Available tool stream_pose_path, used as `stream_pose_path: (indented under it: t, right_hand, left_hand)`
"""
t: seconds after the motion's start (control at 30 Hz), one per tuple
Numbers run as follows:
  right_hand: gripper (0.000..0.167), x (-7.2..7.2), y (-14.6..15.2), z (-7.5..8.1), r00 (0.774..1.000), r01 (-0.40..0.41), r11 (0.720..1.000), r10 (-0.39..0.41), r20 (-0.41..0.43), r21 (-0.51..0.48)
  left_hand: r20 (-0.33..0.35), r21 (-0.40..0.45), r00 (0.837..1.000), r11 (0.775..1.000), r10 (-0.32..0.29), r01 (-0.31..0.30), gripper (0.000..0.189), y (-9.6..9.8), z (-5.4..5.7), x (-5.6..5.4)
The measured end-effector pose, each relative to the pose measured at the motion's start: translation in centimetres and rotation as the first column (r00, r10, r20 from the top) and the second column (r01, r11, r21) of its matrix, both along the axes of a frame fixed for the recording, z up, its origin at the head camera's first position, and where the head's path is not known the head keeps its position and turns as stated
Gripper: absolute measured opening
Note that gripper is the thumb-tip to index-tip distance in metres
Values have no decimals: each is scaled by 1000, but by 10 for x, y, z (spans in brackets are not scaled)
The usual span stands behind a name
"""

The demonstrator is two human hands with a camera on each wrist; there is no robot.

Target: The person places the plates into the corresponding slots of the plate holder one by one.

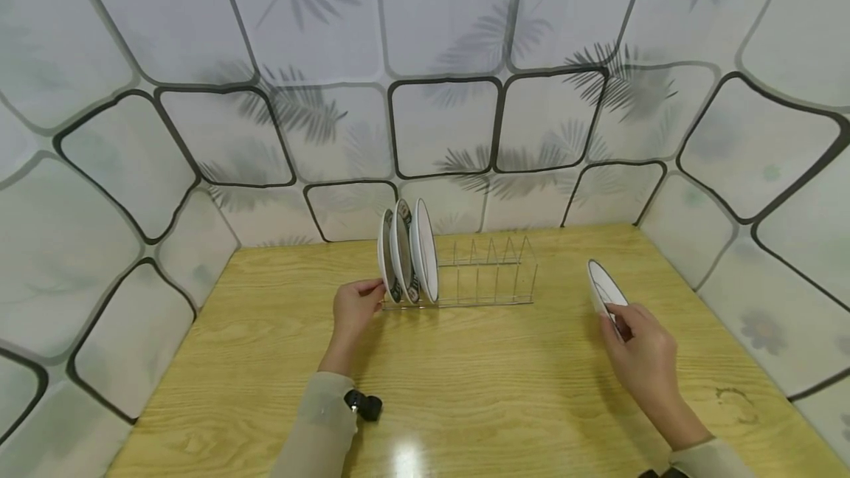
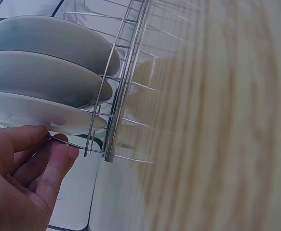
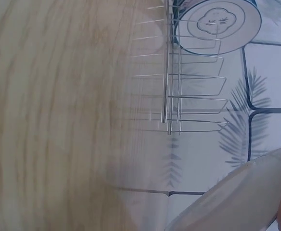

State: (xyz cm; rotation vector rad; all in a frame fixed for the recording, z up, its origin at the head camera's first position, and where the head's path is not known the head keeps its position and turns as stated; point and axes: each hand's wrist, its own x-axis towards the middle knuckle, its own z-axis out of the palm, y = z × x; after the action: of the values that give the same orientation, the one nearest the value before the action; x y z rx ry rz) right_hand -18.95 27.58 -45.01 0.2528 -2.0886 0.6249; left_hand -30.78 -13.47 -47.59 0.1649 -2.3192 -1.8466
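A silver wire dish rack (image 1: 485, 305) stands on the wooden table, with three white plates (image 1: 426, 257) upright side by side in its left slots. With thumb and fingers, my left hand (image 1: 356, 308) pinches the wire at the rack's left end, close beside the outermost plate (image 2: 39, 109). My right hand (image 1: 640, 351) grips another white plate (image 1: 607, 288) by its near edge. That plate is tilted and apart from the rack, off to its right. In the right wrist view the held plate's pale underside (image 3: 241, 192) shows, and most of that hand is cut off.
The wood-grain table (image 1: 478, 382) runs back to a patterned curtain (image 1: 445, 127) that also closes in both sides. A dark curved mark (image 1: 737, 403) lies on the table at the right. A small black device (image 1: 364, 405) is on my left wrist.
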Motion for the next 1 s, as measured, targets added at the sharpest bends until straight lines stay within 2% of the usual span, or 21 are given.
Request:
stream_pose_path:
  t: [0.3, 0.5, 0.73, 1.0]
  right_hand:
    - [17, 0, -2, 9, 999, 18, 1000, -18, -31, 5]
    - [17, 3, -5, 22, 999, 44, 999, -44, 5, -30]
    - [14, 3, -9, 30, 999, 26, 989, -21, 33, -148]
    - [10, 0, -14, 36, 999, 43, 951, -33, 40, -306]
  left_hand:
    - [0, -13, 1000, 1000, -6, 6, 18, -1, 1, 1]
    - [-6, -15, 1000, 1000, -1, 1, 17, -1, 1, 0]
    - [2, -18, 1000, 1000, -1, 1, 18, -1, 0, 0]
    - [7, -14, 1000, 1000, -5, 5, 18, -2, -1, -1]
